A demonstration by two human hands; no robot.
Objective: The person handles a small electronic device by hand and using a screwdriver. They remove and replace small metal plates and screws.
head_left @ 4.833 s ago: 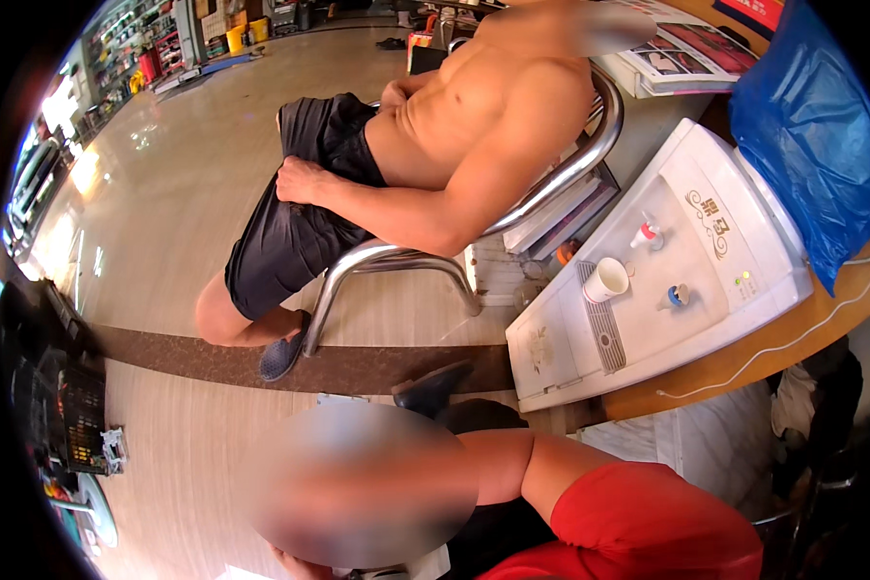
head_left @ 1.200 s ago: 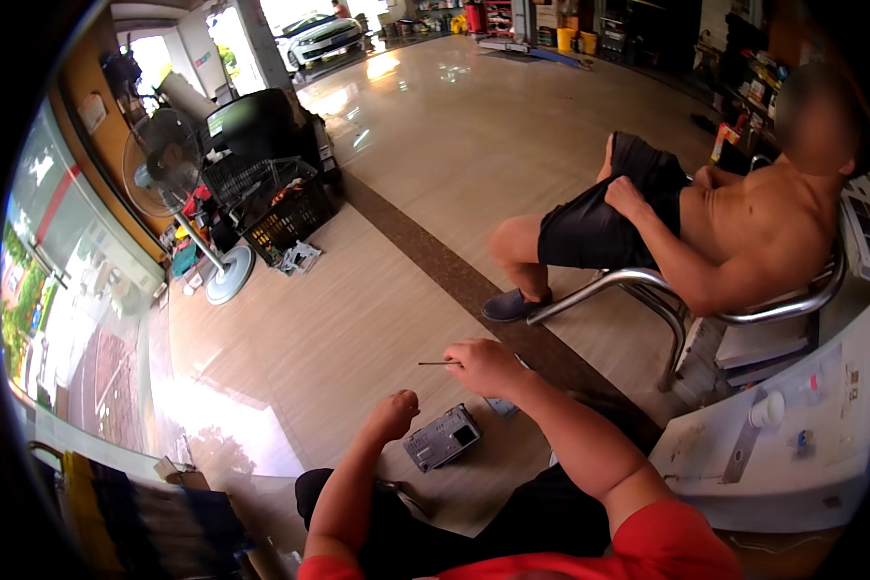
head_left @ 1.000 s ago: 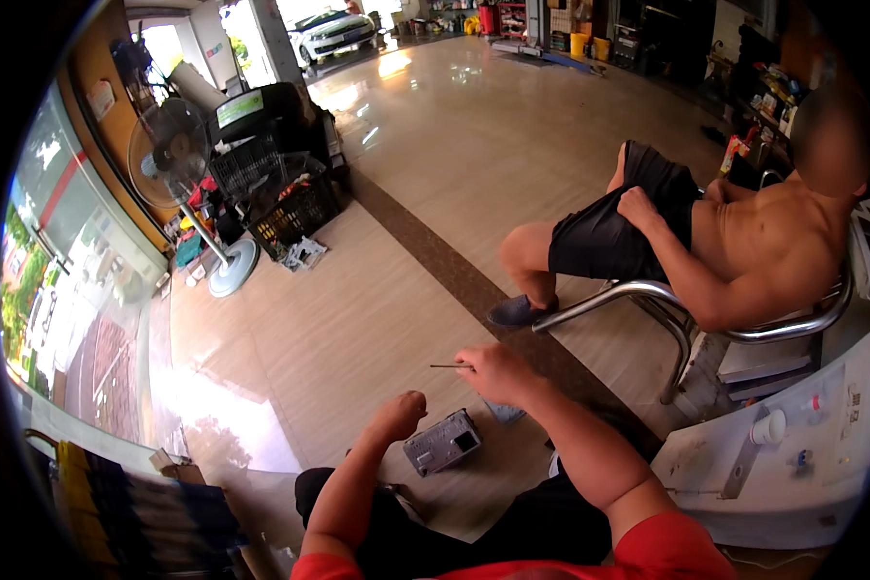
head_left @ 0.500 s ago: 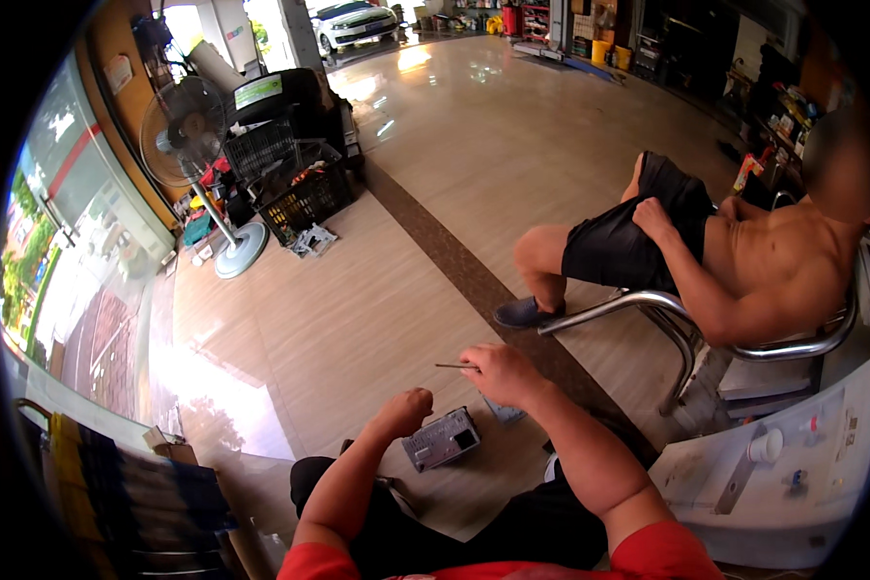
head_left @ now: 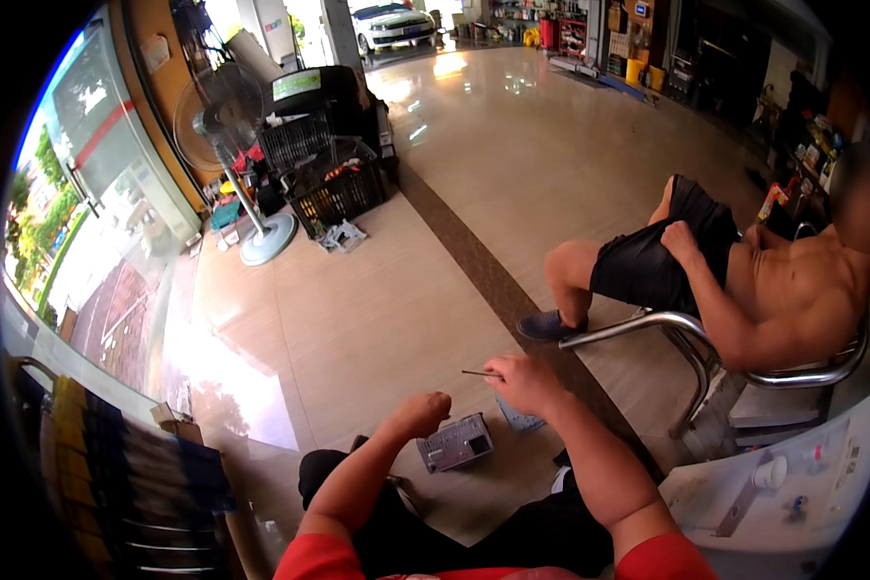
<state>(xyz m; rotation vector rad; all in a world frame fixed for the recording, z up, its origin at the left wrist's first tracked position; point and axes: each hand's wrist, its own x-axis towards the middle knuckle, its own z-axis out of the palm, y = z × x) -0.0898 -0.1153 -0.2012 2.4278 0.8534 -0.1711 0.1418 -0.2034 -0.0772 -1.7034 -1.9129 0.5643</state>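
My right hand (head_left: 522, 387) grips a thin dark rod-like tool (head_left: 473, 371), its tip pointing left. My left hand (head_left: 420, 414) is curled closed at the lower middle; whatever may be inside its fingers is hidden. Below and between the hands lies a grey boxy metal unit (head_left: 454, 443) with a small dark opening in its top, seen against the floor between my knees. A flat grey panel (head_left: 520, 420) is partly visible beneath my right hand.
A person (head_left: 793, 290) in black shorts sits on a tubular chair (head_left: 793, 377) at right, beside a white water dispenser (head_left: 744, 493). A fan (head_left: 268, 246) and black crates (head_left: 333, 198) stand left of centre, near a glass door (head_left: 82, 184). A white car (head_left: 393, 24) is at the back.
The view has swung from the seated person and dispenser to the floor ahead, bringing both my hands in. In the last second the scene shifts slightly rightward; my hands keep their grip.
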